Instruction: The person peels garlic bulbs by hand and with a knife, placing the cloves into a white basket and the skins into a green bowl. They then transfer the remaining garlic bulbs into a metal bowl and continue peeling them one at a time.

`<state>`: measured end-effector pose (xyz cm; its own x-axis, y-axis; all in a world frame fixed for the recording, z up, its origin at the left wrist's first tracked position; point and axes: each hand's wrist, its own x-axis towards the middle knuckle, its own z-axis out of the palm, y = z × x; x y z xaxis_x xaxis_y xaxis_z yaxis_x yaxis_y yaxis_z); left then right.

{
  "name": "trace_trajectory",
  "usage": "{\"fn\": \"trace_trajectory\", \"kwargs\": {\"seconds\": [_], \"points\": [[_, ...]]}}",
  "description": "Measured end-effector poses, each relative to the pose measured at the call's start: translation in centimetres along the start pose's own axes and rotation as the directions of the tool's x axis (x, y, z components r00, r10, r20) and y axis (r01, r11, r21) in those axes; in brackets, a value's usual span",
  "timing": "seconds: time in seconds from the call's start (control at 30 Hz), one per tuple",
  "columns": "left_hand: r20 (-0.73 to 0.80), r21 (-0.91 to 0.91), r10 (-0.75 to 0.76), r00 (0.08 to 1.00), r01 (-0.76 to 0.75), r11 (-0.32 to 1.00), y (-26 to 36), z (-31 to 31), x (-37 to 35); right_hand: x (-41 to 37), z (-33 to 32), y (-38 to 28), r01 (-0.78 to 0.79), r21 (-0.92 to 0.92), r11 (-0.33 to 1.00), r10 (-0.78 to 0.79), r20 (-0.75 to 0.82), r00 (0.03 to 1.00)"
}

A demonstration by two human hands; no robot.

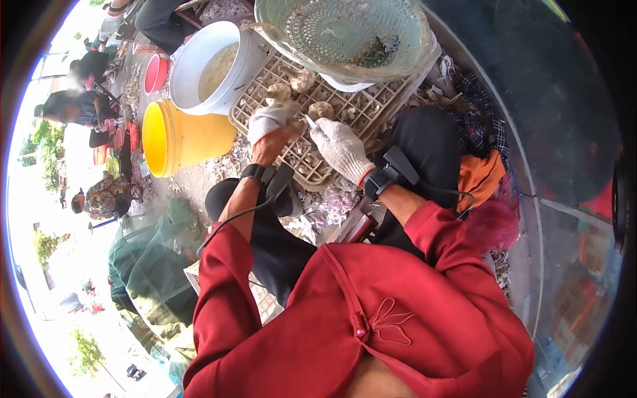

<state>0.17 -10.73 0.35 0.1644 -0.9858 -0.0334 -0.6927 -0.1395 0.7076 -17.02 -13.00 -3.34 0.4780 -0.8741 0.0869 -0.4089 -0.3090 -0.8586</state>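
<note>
My left hand (pixel 273 131), partly covered by a white glove, is closed over the crate. A pale brown, lumpy piece (pixel 289 110) seems to be in its fingers, though motion blurs it. Close beside it, my right hand (pixel 337 144) wears a knitted off-white glove and is closed around a small knife (pixel 310 122). Its short, pale blade points toward my left hand, and the handle is hidden in the glove. Several similar lumps, one a rounded lump (pixel 321 110), lie on the upturned beige plastic crate (pixel 306 171) just beyond my hands.
A pale green perforated basket (pixel 318 33) stands at the crate's far side. Left of it are a white bucket (pixel 182 76) and a yellow bucket (pixel 192 139). Pale scraps (pixel 338 202) litter the ground between my knees. Other people (pixel 109 192) sit at the far left.
</note>
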Motion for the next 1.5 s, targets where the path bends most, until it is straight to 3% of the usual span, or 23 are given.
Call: {"fn": "trace_trajectory", "kwargs": {"seconds": [0.03,0.13,0.23,0.27,0.3,0.5,0.53,0.57,0.63,0.67,0.73,0.87,0.97,1.0,1.03,1.07,1.1,1.17,1.3,1.33,1.4,1.43,1.5], "points": [[-0.059,-0.276,-0.145,0.988,0.124,0.953,-0.3,0.1,-0.5,0.0,-0.1,-0.2,-0.003,-0.023,1.000,0.003,0.005,1.000],[0.083,-0.242,-0.593,0.801,0.594,0.767,-2.5,-0.7,-1.6,0.2,0.4,-0.4,-0.024,-0.003,1.000,0.025,0.089,0.996],[-0.051,-0.102,-0.408,0.912,0.402,0.910,-6.6,2.2,-2.3,0.2,1.0,-0.3,-0.127,0.001,0.992,0.125,0.148,0.981],[-0.247,-0.152,-0.133,0.960,0.097,0.984,-5.9,2.6,-4.0,0.3,1.4,0.0,-0.133,0.002,0.991,0.131,0.142,0.981],[-0.241,-0.155,-0.130,0.962,0.094,0.983,-5.3,3.9,-5.5,0.4,1.8,0.3,-0.171,-0.019,0.985,0.172,0.105,0.979],[-0.398,0.222,-0.183,0.899,0.288,0.932,-7.3,6.7,-6.9,0.5,2.6,0.8,-0.086,0.075,0.993,0.086,-0.004,0.996],[-0.442,0.036,-0.247,0.862,0.292,0.956,-0.9,4.2,-6.4,0.5,2.0,0.1,-0.088,0.075,0.993,0.087,0.019,0.996],[-0.461,0.085,-0.166,0.872,0.229,0.970,-1.8,4.3,-6.3,0.6,3.1,1.3,-0.042,0.102,0.994,0.046,-0.037,0.998],[-0.282,-0.119,-0.437,0.854,0.421,0.899,-1.0,3.6,-6.5,0.9,3.1,1.3,-0.050,0.095,0.994,0.050,-0.005,0.999],[-0.289,-0.119,-0.435,0.853,0.420,0.900,-1.4,3.7,-6.7,0.6,3.0,1.5,-0.043,0.151,0.988,0.044,-0.001,0.999],[0.022,-0.390,-0.723,0.690,0.672,0.630,-1.6,3.6,-6.4,0.8,2.3,0.9,-0.149,0.126,0.981,0.144,0.051,0.988],[0.013,-0.468,-0.538,0.843,0.481,0.742,1.2,2.7,-7.2,0.6,3.4,0.7,0.025,0.140,0.990,-0.002,-0.160,0.987],[-0.052,-0.875,-0.624,0.779,0.266,0.405,1.0,3.5,-7.4,-0.1,2.8,-0.3,0.129,0.232,0.964,-0.104,-0.120,0.987],[0.115,-0.902,-0.629,0.769,0.347,0.259,-1.7,3.6,-7.3,0.0,2.7,0.0,0.066,0.266,0.962,-0.070,0.007,0.997],[0.072,-0.934,-0.639,0.766,0.276,0.226,-1.5,3.1,-7.5,-0.1,2.2,-0.8,0.006,0.336,0.942,-0.031,0.068,0.997],[0.119,-0.968,-0.682,0.722,0.238,0.083,-0.7,2.5,-7.3,-0.2,3.8,0.2,0.173,0.404,0.898,-0.154,-0.079,0.985],[0.092,-0.975,-0.664,0.742,0.202,0.091,0.5,1.1,-8.0,-0.8,0.3,-2.9,-0.099,0.443,0.891,-0.029,0.274,0.961],[0.024,-0.992,-0.576,0.817,0.092,0.090,0.1,0.6,-8.5,-0.7,0.8,-2.2,-0.037,0.409,0.912,-0.086,0.280,0.956],[0.059,-0.995,-0.635,0.770,0.095,0.022,0.2,-0.1,-10.1,-1.3,-0.2,-4.5,-0.077,0.412,0.908,-0.044,0.276,0.960],[0.096,-0.994,-0.577,0.811,0.044,-0.104,-0.6,0.1,-10.2,-1.5,0.0,-4.2,0.341,0.292,0.894,-0.391,0.130,0.911],[0.164,-0.956,-0.394,0.905,0.047,-0.290,-2.2,1.2,-9.4,-1.8,0.4,-4.2,0.068,0.376,0.924,-0.171,0.247,0.954],[0.183,-0.943,-0.302,0.936,0.080,-0.323,-2.8,1.4,-9.7,-2.1,1.0,-3.8,0.096,0.396,0.913,-0.176,0.169,0.970],[0.221,-0.971,-0.456,0.862,0.150,-0.187,-0.5,1.5,-9.0,-1.9,0.1,-4.1,0.211,0.204,0.956,-0.244,0.154,0.957]]}}
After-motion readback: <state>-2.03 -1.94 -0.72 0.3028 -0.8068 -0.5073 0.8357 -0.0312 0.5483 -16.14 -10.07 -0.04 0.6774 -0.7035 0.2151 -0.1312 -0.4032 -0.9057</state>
